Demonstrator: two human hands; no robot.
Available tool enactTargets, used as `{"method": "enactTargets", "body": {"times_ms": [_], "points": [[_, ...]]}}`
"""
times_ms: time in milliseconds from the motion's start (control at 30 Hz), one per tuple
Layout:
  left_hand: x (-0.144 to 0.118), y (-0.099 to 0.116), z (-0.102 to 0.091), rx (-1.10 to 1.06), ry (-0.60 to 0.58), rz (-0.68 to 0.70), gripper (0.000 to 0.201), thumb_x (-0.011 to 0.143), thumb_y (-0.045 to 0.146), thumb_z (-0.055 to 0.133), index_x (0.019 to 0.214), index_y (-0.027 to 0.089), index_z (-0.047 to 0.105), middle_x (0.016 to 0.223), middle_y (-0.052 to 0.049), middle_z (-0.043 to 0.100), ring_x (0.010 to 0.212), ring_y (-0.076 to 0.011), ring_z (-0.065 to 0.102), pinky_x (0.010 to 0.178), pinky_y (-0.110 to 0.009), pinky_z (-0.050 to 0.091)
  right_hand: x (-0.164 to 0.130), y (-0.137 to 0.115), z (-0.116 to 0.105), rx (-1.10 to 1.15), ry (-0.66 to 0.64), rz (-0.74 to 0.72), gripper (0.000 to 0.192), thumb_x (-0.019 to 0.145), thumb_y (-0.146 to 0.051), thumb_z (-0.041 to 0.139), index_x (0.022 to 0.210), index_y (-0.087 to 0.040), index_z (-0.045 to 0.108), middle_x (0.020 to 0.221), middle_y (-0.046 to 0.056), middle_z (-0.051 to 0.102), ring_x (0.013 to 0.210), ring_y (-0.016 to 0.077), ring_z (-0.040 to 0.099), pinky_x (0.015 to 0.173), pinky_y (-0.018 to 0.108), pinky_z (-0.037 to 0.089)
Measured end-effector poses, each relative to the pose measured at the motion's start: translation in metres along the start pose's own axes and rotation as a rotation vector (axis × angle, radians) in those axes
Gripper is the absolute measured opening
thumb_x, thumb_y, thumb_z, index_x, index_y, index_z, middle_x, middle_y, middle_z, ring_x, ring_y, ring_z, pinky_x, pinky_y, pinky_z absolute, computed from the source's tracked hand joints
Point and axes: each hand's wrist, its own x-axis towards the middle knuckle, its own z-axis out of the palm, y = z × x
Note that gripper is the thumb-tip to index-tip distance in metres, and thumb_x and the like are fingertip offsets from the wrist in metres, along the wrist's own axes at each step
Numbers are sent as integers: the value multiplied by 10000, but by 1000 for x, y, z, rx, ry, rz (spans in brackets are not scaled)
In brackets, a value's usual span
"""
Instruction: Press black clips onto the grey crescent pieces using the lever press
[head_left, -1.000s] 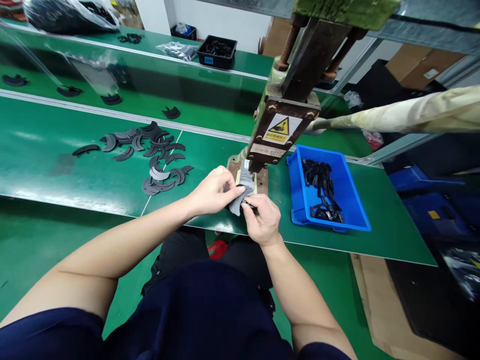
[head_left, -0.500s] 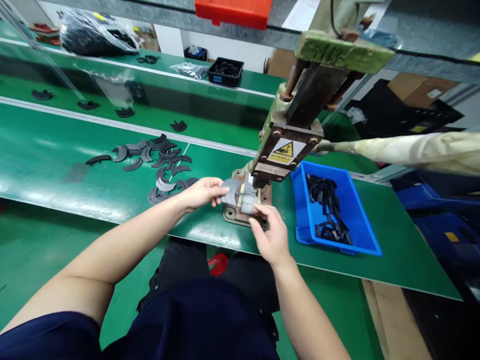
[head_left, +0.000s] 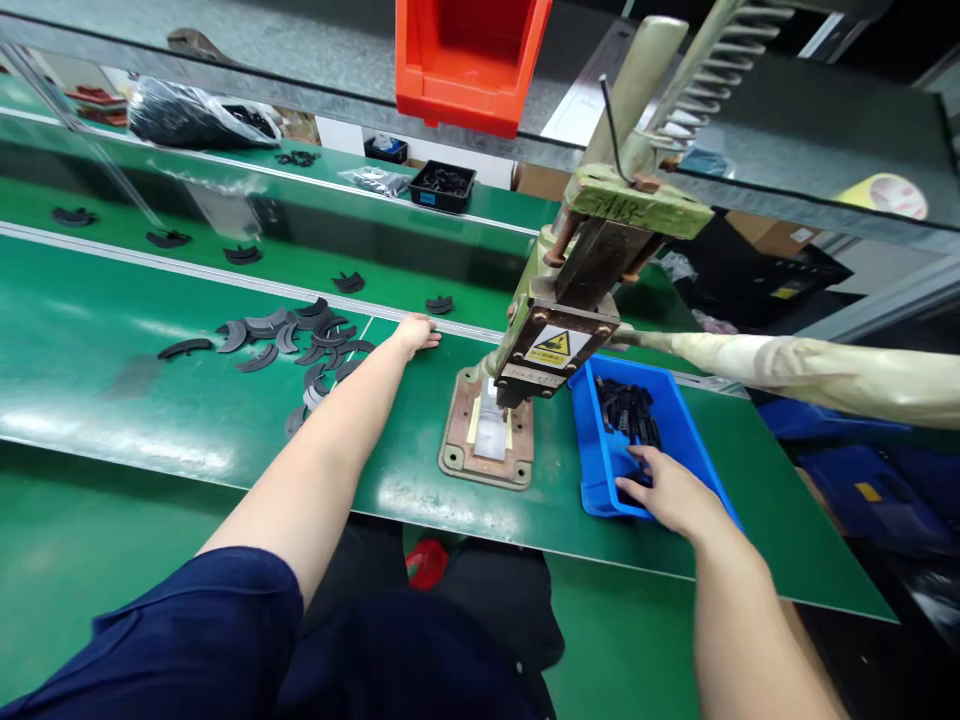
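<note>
My left hand [head_left: 416,332] is stretched far forward, its fingers flat and apart on the green table beside the silver rail. A dark crescent piece [head_left: 439,304] lies just beyond it on the conveyor belt. My right hand [head_left: 664,490] reaches into the blue bin [head_left: 592,440], fingertips down among small black parts [head_left: 630,410]; its grasp is hidden. Between my hands stands the hand press [head_left: 559,330] on its base plate [head_left: 486,440], with a pale flat insert under the ram.
A pile of dark crescent pieces [head_left: 300,335] lies left of my forearm. More pieces sit spaced along the belt. The press's padded lever [head_left: 810,365] juts right. An orange bin [head_left: 465,60] hangs overhead; a black tray [head_left: 442,185] is at the back.
Both hands have left the press base. The left hand carried the grey piece forward to the belt and is now empty; the right hand moved right into the blue bin.
</note>
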Motion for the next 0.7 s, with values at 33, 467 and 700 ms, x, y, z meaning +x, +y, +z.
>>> {"method": "enactTargets", "body": {"times_ms": [33, 467, 700], "points": [[-5, -5, 0, 23, 1, 17, 304, 894, 199, 816, 1111, 133, 613, 921, -79, 716, 766, -144, 707, 766, -276, 593, 5, 2, 1, -11, -60, 1, 637, 765, -515, 768, 1324, -231, 660, 1267, 129, 772, 1064, 293, 761, 915, 426, 608], [-181, -81, -95, 796, -231, 805, 317, 1056, 432, 597, 851, 231, 730, 1038, -100, 776, 1044, -260, 673, 1044, -445, 501, 41, -35, 18, -2, -311, -158, 228, 786, -309, 763, 995, -219, 752, 966, 83, 804, 914, 237, 740, 848, 323, 563], [-188, -105, -88, 853, -197, 957, 334, 1082, 395, 567, 836, 225, 716, 995, -83, 781, 988, -251, 684, 950, -455, 526, 38, -35, 15, 96, -193, -84, 294, 888, -459, 771, 904, -171, 711, 817, 16, 716, 755, 128, 642, 825, 329, 577]]}}
